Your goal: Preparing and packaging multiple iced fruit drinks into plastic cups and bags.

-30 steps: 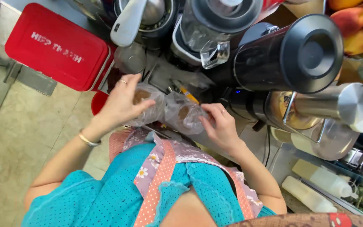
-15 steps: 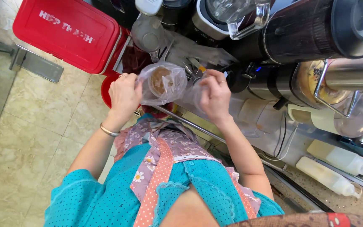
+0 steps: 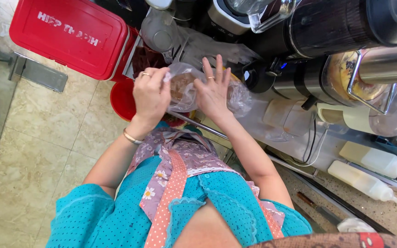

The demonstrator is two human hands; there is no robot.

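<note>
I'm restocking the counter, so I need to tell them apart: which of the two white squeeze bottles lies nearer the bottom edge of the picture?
The lower squeeze bottle, whose tip points right, beside the speckled counter. The other squeeze bottle lies above it, farther up the frame.

Steel counter [image 3: 272, 120]: blenders [image 3: 327, 27], two white squeeze bottles [image 3: 364, 181], possibly knife [image 3: 318, 209] at edge.

Since half a second ago, the right hand [image 3: 213, 92] has opened, fingers spread flat against the clear plastic bag [image 3: 184, 89] holding the brown-filled cup. The left hand [image 3: 151, 94] has shifted closer, pinching the bag's top edge, further from the red cooler box [image 3: 67, 36].
</note>
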